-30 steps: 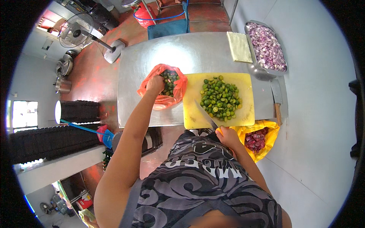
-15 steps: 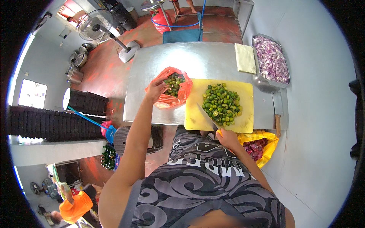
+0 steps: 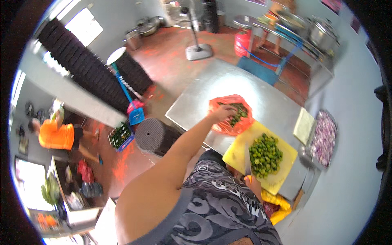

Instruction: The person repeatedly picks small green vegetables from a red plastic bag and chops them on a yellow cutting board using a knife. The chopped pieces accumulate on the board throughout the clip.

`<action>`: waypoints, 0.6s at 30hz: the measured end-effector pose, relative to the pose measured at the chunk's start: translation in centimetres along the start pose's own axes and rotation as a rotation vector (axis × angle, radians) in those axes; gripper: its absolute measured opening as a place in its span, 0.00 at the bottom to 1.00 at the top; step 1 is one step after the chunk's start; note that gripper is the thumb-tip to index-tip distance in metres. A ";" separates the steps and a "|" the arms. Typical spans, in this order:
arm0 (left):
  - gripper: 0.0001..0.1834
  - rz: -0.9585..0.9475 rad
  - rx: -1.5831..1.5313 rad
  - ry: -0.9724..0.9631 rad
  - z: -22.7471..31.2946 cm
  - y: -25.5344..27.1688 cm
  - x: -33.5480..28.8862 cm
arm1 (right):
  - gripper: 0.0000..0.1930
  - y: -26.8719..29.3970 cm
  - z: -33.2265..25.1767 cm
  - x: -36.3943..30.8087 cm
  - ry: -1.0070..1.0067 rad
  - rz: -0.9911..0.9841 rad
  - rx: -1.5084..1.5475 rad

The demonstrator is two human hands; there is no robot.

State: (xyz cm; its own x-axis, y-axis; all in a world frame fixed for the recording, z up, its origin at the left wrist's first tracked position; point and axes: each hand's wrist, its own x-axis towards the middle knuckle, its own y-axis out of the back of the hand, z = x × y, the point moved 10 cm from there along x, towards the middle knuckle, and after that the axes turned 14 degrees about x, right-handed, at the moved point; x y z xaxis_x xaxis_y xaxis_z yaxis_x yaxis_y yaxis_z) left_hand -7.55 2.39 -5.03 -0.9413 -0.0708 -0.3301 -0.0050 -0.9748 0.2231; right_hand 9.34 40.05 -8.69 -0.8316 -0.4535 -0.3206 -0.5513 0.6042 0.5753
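My left hand point(image 3: 223, 113) reaches into an orange plastic bag point(image 3: 221, 129) of small green limes point(image 3: 241, 115). Its fingers are stretched over the fruit, slightly blurred, and no lime shows clearly held. Near my waist my right hand point(image 3: 255, 186) grips a kitchen knife by its yellow-orange handle. The knife's blade point(image 3: 247, 160) points away from me, along the left side of a heap of cut limes point(image 3: 266, 155). The heap lies on a yellow cutting board point(image 3: 233, 152), which sits at the near edge of the steel table point(image 3: 196, 92), touching or close to the bag.
A steel pan of chopped purple onions point(image 3: 324, 136) and a folded pale cloth point(image 3: 304, 125) stand at the right. Below the board hangs a yellow bag point(image 3: 281, 209). A dark stool point(image 3: 152, 134) is left of the table, a blue chair point(image 3: 258, 70) beyond it. People are farther off.
My view has swung left, so the table appears turned and farther right. The left hand has moved farther over the limes in the bag; the right hand still grips the knife.
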 end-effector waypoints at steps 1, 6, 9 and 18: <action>0.17 -0.011 0.061 0.024 -0.5 -0.2 0.4 | 0.22 -0.1 0.5 0.3 -0.014 -0.007 -0.017; 0.15 0.128 0.245 0.019 -2.4 0.3 2.9 | 0.25 -0.7 2.1 0.3 -0.087 0.009 0.050; 0.12 0.221 1.185 -0.546 1.0 -1.6 2.1 | 0.25 -0.8 1.1 -0.2 -0.041 0.022 0.073; 0.18 0.214 0.611 -0.075 -0.7 1.6 1.4 | 0.29 -1.5 -1.7 -0.4 0.051 -0.074 -0.045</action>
State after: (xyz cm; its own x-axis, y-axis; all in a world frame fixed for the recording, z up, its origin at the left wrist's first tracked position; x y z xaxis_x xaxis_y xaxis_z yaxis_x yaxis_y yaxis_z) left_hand -8.62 0.61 -5.73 -0.9637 -0.2134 -0.1605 0.0150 -0.6434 0.7654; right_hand 10.63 38.21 -8.13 -0.7834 -0.5292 -0.3260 -0.6069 0.5378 0.5852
